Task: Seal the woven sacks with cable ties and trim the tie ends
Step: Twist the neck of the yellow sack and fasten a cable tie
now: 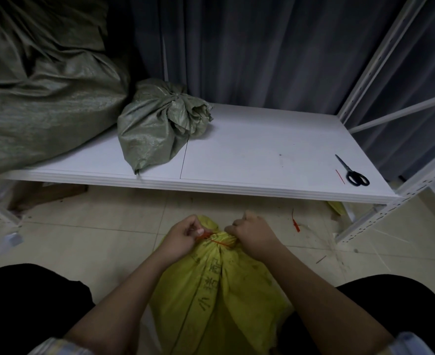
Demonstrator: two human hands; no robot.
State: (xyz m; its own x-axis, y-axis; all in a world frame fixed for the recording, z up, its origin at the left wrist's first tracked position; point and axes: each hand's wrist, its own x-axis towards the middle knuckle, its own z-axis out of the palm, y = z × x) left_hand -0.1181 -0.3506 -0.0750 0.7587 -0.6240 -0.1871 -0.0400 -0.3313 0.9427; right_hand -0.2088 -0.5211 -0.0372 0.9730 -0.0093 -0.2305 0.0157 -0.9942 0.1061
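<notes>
- head view, lower centre of the frame: a yellow woven sack (216, 290) stands on the tiled floor (109, 213) between the person's knees, its neck gathered into a bunch at the top.
- an orange cable tie (217, 242) runs round that gathered neck.
- the left hand (185, 235) pinches the tie's end between curled fingers and thumb, at the left side of the neck.
- the right hand (252, 233) is curled tight round the bunched neck on the right side.
- middle of the frame: a white shelf board (262, 155) carries a small green sack (157, 129), its mouth already bunched, beside a large green sack (40, 85) in the upper left.
- right edge of the board: black scissors (353, 172) lie just beside a thin red tie offcut (339, 176).
- another red tie piece (295, 222) lies on the floor right of the hands.
</notes>
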